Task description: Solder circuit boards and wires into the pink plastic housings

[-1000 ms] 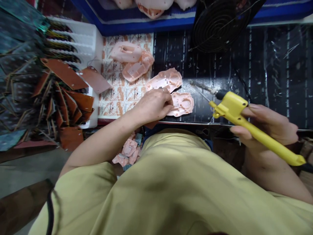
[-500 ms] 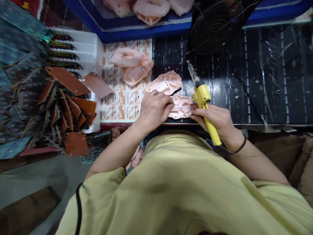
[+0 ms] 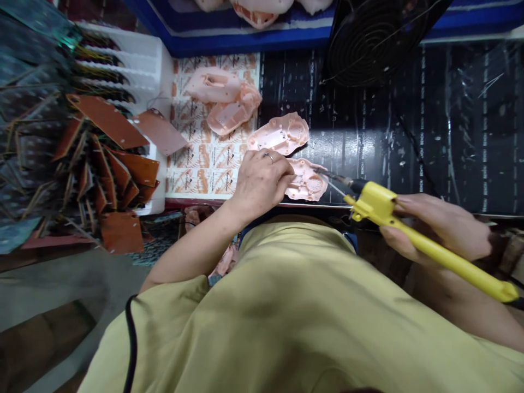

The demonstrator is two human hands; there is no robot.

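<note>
- Fingers [image 3: 282, 173] of the left hand [image 3: 262, 184] are bent and pressed close together, their tips bearing down on the left part of the near pink shell [image 3: 309, 184]. That shell lies open side up at the front edge of the worktop [image 3: 409, 136].
- Right hand [image 3: 440, 226], off to the right and nearer the body, has its fingers wrapped round the handle of a yellow soldering iron [image 3: 374, 203]. The iron lies almost level, its metal tip pointing left and ending just at the shell's right edge. Whether the tip touches the plastic cannot be told.
- A yellow-green garment [image 3: 286, 305] fills the lower view and hides the lap and the worktop's front lip. The iron's rear end is cut off at the right border.
- Just beyond the held shell lies a second pink shell [image 3: 280, 134], with two more shells [image 3: 223, 101] overlapping on a printed sheet [image 3: 204, 161].
- Brown circuit boards [image 3: 110, 153] are heaped at the left. A black wire fan [image 3: 376, 38] stands at the back, partly cut off.
- Half a second ago the right hand rested against the shell with the iron pointing away. Now it has swung out to the right, while the left hand has kept its place.
</note>
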